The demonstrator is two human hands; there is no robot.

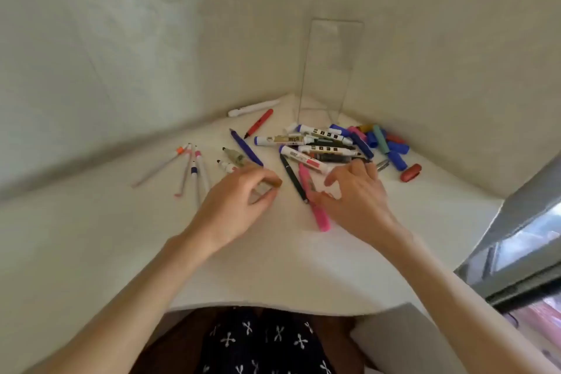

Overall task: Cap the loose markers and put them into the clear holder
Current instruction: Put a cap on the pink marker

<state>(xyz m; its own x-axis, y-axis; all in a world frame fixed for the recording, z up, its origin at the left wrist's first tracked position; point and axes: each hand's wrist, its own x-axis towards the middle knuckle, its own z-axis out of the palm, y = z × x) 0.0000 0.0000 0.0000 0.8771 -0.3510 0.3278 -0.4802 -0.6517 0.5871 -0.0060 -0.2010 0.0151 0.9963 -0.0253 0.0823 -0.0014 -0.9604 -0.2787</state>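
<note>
step: capping | left hand (239,194) pinches grey brown-ended marker (268,185), frame centre | right hand (355,191) spread over marker pile (321,146) | loose coloured caps (391,149) right of pile | tall clear plastic holder (331,70) upper right, looks empty | advice: match cap colour, press until seated

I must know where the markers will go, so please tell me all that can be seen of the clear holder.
The clear holder is a tall, narrow box of see-through material, perhaps acrylic or glass, with thin straight edges. It stands upright in the far corner of the white table, close to both walls. No marker shows inside it. The pile of markers lies just in front of its base; whether any touches it cannot be told.
</note>
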